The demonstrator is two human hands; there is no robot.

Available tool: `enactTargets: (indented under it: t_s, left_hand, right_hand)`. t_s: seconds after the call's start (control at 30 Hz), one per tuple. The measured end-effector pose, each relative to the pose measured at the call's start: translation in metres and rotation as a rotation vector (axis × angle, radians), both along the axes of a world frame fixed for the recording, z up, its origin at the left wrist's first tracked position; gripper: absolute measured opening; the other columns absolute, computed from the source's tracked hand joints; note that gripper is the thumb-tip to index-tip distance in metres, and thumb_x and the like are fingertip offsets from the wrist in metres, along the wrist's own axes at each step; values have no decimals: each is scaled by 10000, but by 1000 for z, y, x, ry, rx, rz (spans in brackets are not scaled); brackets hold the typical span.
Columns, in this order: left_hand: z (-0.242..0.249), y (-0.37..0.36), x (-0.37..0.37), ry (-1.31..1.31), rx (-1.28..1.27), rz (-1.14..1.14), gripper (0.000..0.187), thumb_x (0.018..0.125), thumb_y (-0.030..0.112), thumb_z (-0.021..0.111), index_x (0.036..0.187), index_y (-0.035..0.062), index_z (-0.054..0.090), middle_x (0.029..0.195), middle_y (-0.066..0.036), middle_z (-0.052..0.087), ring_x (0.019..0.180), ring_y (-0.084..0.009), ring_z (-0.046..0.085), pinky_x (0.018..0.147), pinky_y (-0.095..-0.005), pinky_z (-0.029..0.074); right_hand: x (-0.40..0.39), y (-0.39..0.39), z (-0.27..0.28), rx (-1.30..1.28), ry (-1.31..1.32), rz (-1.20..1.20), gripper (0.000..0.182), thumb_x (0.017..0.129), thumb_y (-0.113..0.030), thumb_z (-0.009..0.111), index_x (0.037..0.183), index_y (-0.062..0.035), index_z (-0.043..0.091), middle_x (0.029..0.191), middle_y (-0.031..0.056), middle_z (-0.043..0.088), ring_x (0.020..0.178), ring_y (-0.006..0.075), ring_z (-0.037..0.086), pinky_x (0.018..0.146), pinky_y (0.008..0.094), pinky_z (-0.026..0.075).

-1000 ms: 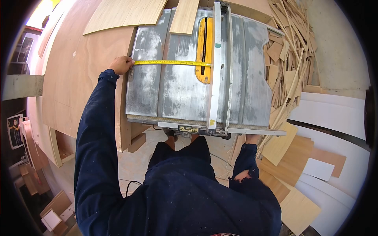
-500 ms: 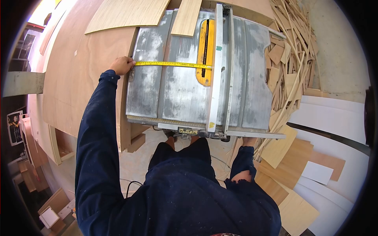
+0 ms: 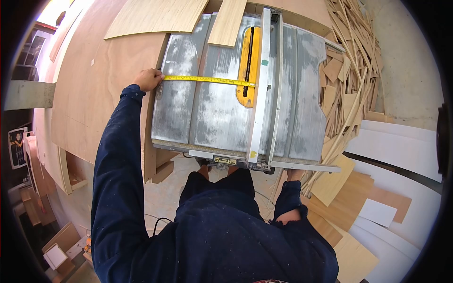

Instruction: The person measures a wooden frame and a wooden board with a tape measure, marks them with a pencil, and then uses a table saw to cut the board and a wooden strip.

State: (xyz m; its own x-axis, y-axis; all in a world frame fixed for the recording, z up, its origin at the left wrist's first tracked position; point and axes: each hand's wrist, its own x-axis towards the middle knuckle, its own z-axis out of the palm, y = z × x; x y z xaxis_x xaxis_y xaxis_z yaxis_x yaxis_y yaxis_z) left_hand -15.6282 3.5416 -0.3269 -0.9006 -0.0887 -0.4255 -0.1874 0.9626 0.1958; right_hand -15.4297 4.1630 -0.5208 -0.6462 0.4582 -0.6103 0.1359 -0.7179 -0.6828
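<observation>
My left hand (image 3: 148, 79) is closed on the end of a yellow tape measure (image 3: 203, 79) at the left edge of the table saw (image 3: 219, 118). The tape lies across the grey metal top and over the yellow throat plate (image 3: 245, 96), reaching the long metal rip fence (image 3: 259, 94). Low at the saw's front right, my right hand (image 3: 295, 175) is mostly hidden beneath the front rail (image 3: 306, 166); only the part by the wrist shows, so its fingers cannot be seen.
A thin wood panel (image 3: 155, 16) and a narrow strip (image 3: 227, 26) overlap the saw's far edge. Left stands a large plywood surface (image 3: 108, 94). Offcuts (image 3: 351, 70) are heaped to the right, above loose boards (image 3: 349, 198) and white sheets (image 3: 396, 146).
The whole view has shifted slightly. The tape still spans from my left hand to the fence, and both hands stay in about the same places.
</observation>
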Motion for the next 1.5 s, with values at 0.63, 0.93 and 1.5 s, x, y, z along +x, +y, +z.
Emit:
enactTargets:
  t_s: [0.63,0.93,1.5]
  left_hand:
    - [0,0,11,93,4,-59,306,928,280,525,855,12,653,795,-152,667,766,-313,625,748,-414,476]
    - [43,-56,168,111,607,354,214,913,213,526,1046,55,581,772,-8,527,648,-87,488,558,-237,383]
    - [77,-98,534,417,984,881,392,972,222,437,1347,115,395,859,-46,561,712,-91,507,619,-218,440]
  right_hand:
    - [48,5,-159,663,-20,558,451,903,-257,609,1314,-125,475,1285,101,540,1137,281,553,961,434,458]
    - [105,-125,-57,187,-490,841,182,879,-234,644,966,-74,643,763,13,623,628,103,573,546,248,448]
    - [80,-390,-22,-299,-89,649,352,867,1,495,1200,-110,518,1107,88,563,1030,239,536,900,391,434]
